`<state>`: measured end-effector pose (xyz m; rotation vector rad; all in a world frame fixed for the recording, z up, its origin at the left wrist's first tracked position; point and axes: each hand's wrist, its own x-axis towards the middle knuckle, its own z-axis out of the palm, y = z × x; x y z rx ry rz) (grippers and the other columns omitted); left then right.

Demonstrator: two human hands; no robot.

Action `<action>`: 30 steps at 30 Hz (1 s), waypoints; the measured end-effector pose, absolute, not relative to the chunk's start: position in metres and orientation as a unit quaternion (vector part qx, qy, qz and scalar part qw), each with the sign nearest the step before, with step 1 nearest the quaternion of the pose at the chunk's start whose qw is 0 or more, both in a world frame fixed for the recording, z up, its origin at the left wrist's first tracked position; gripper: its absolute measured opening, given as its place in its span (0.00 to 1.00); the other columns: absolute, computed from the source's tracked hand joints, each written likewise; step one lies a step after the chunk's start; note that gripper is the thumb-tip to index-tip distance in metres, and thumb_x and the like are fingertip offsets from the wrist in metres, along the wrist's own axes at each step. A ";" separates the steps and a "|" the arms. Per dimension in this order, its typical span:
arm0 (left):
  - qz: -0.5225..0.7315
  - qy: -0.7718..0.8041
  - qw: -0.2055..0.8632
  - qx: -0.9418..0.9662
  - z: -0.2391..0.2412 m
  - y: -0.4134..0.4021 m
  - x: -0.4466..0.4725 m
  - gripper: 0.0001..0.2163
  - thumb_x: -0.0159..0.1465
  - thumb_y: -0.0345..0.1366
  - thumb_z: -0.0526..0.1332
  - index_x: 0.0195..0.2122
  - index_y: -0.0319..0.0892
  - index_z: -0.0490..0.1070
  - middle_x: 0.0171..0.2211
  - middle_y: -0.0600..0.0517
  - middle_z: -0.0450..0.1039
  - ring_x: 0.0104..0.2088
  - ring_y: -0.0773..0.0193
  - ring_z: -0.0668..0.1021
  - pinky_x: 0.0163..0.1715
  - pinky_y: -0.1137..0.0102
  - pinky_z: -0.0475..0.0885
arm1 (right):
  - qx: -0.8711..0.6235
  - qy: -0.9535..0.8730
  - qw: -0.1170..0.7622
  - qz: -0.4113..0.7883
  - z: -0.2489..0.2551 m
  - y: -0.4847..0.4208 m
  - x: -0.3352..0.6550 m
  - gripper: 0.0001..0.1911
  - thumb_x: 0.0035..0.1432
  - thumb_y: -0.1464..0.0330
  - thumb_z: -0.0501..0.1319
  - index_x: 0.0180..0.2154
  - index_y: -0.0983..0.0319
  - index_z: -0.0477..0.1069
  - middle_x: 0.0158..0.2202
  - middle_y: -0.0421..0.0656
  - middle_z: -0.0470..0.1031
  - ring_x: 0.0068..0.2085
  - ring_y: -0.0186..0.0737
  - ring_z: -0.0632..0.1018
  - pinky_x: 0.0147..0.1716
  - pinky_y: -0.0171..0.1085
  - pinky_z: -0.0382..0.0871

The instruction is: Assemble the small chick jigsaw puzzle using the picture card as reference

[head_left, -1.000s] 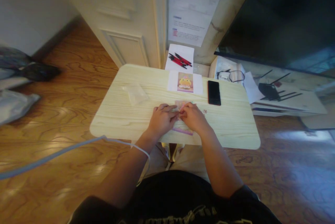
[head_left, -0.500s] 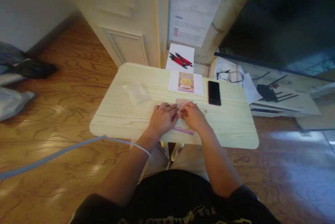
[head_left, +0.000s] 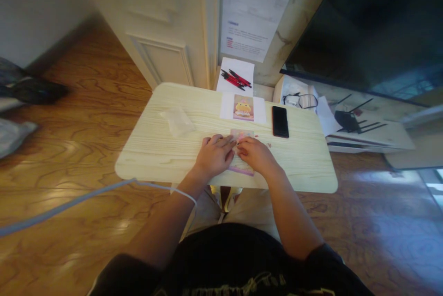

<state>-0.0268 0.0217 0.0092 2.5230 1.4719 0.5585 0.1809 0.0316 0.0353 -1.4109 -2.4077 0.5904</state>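
Between my two hands lies a small pinkish picture card (head_left: 242, 171), largely covered by them. My left hand (head_left: 213, 154) rests over its left side, with the fingers stretched out flat on it. From the right, my right hand (head_left: 256, 154) reaches over the card with fingers bent and pressed together at its middle. Whatever is in that pinch is too small to make out. A few tiny reddish pieces (head_left: 269, 145) lie just right of the card. Beyond it, a printed picture of a yellow cartoon figure (head_left: 243, 108) lies on white paper.
A black phone (head_left: 280, 122) lies on the right of the pale wooden table (head_left: 152, 153). A crumpled clear plastic bag (head_left: 177, 122) is at the left. Several red pens (head_left: 236, 79) sit on paper behind the table. A grey cable (head_left: 86, 199) runs past my left wrist.
The whole view has shifted slightly left. My right hand's fingers have moved a little over the card; my left hand stays in place on it.
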 end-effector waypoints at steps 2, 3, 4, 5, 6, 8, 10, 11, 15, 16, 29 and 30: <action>0.197 0.501 0.085 0.839 0.008 0.023 -0.026 0.18 0.73 0.40 0.56 0.61 0.55 0.75 0.64 0.55 0.74 0.59 0.46 0.72 0.50 0.48 0.64 | -0.492 -0.839 0.126 0.194 0.040 0.033 0.181 0.10 0.63 0.75 0.64 0.44 0.61 0.80 0.53 0.48 0.79 0.52 0.44 0.79 0.54 0.40 0.72; 0.201 0.503 0.087 0.836 0.007 0.024 -0.026 0.18 0.73 0.40 0.56 0.61 0.56 0.76 0.64 0.55 0.74 0.59 0.46 0.72 0.50 0.47 0.64 | -0.490 -0.843 0.120 0.189 0.041 0.034 0.181 0.09 0.63 0.76 0.64 0.43 0.61 0.80 0.52 0.48 0.79 0.52 0.44 0.79 0.52 0.40 0.72; 0.204 0.504 0.088 0.834 0.006 0.024 -0.026 0.17 0.73 0.41 0.56 0.60 0.56 0.76 0.64 0.55 0.75 0.59 0.46 0.72 0.51 0.47 0.64 | -0.487 -0.846 0.117 0.184 0.041 0.034 0.181 0.09 0.62 0.76 0.64 0.43 0.61 0.80 0.51 0.47 0.80 0.51 0.44 0.79 0.52 0.40 0.72; 0.207 0.505 0.090 0.833 0.006 0.024 -0.026 0.17 0.73 0.41 0.57 0.60 0.56 0.76 0.64 0.55 0.75 0.59 0.46 0.72 0.51 0.47 0.64 | -0.483 -0.848 0.116 0.182 0.040 0.034 0.182 0.09 0.61 0.76 0.65 0.43 0.61 0.80 0.50 0.47 0.80 0.51 0.44 0.79 0.52 0.40 0.72; 0.209 0.505 0.093 0.832 0.005 0.024 -0.026 0.17 0.72 0.41 0.57 0.60 0.56 0.77 0.64 0.55 0.75 0.59 0.46 0.72 0.51 0.47 0.63 | -0.480 -0.850 0.120 0.182 0.039 0.034 0.182 0.09 0.61 0.76 0.65 0.43 0.61 0.80 0.50 0.47 0.80 0.51 0.44 0.79 0.53 0.40 0.72; 0.212 0.505 0.097 0.831 0.004 0.025 -0.026 0.17 0.72 0.42 0.58 0.59 0.57 0.77 0.64 0.55 0.75 0.58 0.46 0.72 0.51 0.47 0.63 | -0.475 -0.850 0.131 0.186 0.036 0.034 0.184 0.09 0.62 0.76 0.65 0.43 0.61 0.81 0.50 0.47 0.80 0.51 0.44 0.79 0.54 0.40 0.72; 0.213 0.503 0.101 0.831 0.004 0.025 -0.027 0.17 0.72 0.42 0.57 0.60 0.56 0.77 0.64 0.54 0.74 0.58 0.46 0.72 0.51 0.47 0.63 | -0.471 -0.850 0.138 0.190 0.034 0.036 0.187 0.08 0.62 0.74 0.66 0.42 0.60 0.82 0.52 0.47 0.80 0.52 0.44 0.79 0.55 0.41 0.71; 0.213 0.502 0.102 0.832 0.004 0.024 -0.027 0.17 0.73 0.42 0.57 0.60 0.56 0.77 0.64 0.53 0.74 0.58 0.46 0.72 0.52 0.47 0.63 | -0.469 -0.852 0.138 0.190 0.033 0.037 0.188 0.06 0.63 0.73 0.67 0.41 0.59 0.83 0.53 0.47 0.80 0.52 0.44 0.79 0.56 0.41 0.71; 0.210 0.499 0.100 0.835 0.006 0.023 -0.026 0.19 0.73 0.40 0.54 0.61 0.54 0.75 0.65 0.52 0.74 0.59 0.46 0.72 0.52 0.46 0.63 | -0.467 -0.858 0.117 0.180 0.035 0.042 0.189 0.05 0.63 0.70 0.67 0.40 0.59 0.83 0.53 0.46 0.81 0.53 0.45 0.79 0.56 0.42 0.71; 0.209 0.500 0.099 0.835 0.006 0.022 -0.025 0.19 0.73 0.39 0.55 0.62 0.54 0.75 0.65 0.51 0.74 0.59 0.46 0.72 0.52 0.46 0.63 | -0.469 -0.858 0.113 0.178 0.035 0.043 0.188 0.05 0.63 0.70 0.67 0.40 0.59 0.83 0.52 0.46 0.82 0.53 0.45 0.80 0.56 0.42 0.71; 0.221 0.529 0.088 0.815 0.011 0.019 -0.028 0.18 0.70 0.40 0.58 0.58 0.45 0.75 0.60 0.44 0.76 0.60 0.47 0.74 0.55 0.50 0.65 | -0.571 -0.743 0.301 0.175 0.023 0.015 0.202 0.14 0.65 0.76 0.59 0.46 0.60 0.81 0.50 0.48 0.79 0.55 0.46 0.77 0.62 0.47 0.69; 0.220 0.527 0.087 0.816 0.010 0.020 -0.028 0.16 0.70 0.40 0.58 0.57 0.46 0.76 0.59 0.45 0.77 0.59 0.47 0.74 0.54 0.50 0.65 | -0.583 -0.735 0.303 0.169 0.022 0.012 0.204 0.15 0.65 0.76 0.58 0.46 0.60 0.81 0.50 0.49 0.79 0.55 0.47 0.76 0.62 0.48 0.69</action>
